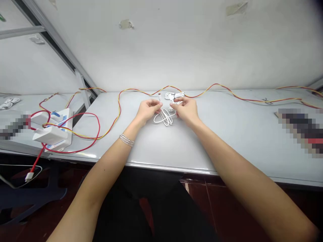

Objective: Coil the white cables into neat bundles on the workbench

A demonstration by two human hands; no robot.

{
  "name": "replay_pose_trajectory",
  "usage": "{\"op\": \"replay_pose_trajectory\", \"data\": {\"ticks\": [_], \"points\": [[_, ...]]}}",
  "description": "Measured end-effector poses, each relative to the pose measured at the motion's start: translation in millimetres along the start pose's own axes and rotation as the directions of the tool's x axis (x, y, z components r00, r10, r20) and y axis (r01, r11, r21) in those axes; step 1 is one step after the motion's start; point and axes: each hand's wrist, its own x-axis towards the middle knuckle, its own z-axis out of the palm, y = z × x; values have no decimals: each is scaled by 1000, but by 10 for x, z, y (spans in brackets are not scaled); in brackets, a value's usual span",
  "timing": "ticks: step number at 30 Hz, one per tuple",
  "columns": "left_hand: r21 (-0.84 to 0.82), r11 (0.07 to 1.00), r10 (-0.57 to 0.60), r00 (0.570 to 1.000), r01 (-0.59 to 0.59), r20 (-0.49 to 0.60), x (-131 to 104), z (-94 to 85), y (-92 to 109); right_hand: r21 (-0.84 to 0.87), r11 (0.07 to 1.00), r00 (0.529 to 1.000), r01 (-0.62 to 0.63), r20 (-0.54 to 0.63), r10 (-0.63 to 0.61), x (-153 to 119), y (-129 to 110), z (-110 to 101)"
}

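A loosely looped white cable (pixel 165 117) lies on the grey tabletop (pixel 161 144) between my two hands. My left hand (pixel 149 110) pinches one end of it, and a small connector with a reddish tip (pixel 159 96) sticks up from the fingers. With thumb and forefinger, my right hand (pixel 186 108) holds the white plug at the other end. Just behind, a bundled white cable (pixel 178 95) with a dark tie rests on the table, partly hidden by the right fingers.
At the left, a white power strip (pixel 66 126) carries white adapters (pixel 50 135) and red wires. A red-yellow twisted wire (pixel 119 104) runs along the back by the white panel. Another white cable bundle (pixel 9 103) lies far left; a blurred object (pixel 302 129) is at right.
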Motion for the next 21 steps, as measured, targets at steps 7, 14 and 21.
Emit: {"op": "replay_pose_trajectory", "data": {"ticks": [7,14,21], "points": [[32,999,-1,1000,2,-28,27,8,-1,80,994,997,-73,17,72,-21,-35,13],[159,981,120,992,-113,-33,20,-3,-8,118,992,998,-52,50,47,-5,14,36],[424,832,264,928,-357,263,0,-128,-6,94,991,994,-95,61,89,-6,19,34]]}}
